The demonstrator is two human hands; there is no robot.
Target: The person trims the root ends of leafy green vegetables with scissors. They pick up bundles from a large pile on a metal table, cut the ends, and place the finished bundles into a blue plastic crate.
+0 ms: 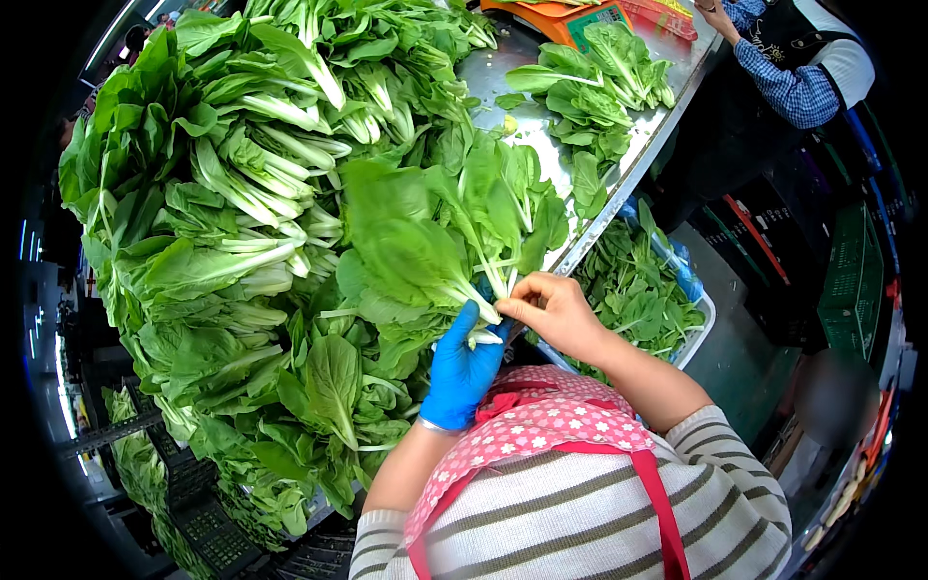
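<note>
My left hand (464, 373), in a blue glove, grips a bunch of leafy greens (413, 257) by its pale stem ends; the leaves fan up and away and are partly blurred. The bare right hand (554, 312) pinches at the stem bases with thumb and forefinger, just right of the gloved fingers. What exactly lies between those fingertips is too small to tell. A big heap of leafy greens with white stalks (254, 174) fills the left side, close to the held bunch. More greens (594, 94) lie on the metal table (493, 69) beyond my hands.
An orange scale (540, 20) stands at the table's far end, beside a red package (660, 16). Below the table's right edge is a white-rimmed tub (707, 319) of loose leaves. A person in a checked sleeve (790, 87) stands at the upper right, near stacked crates (852, 279).
</note>
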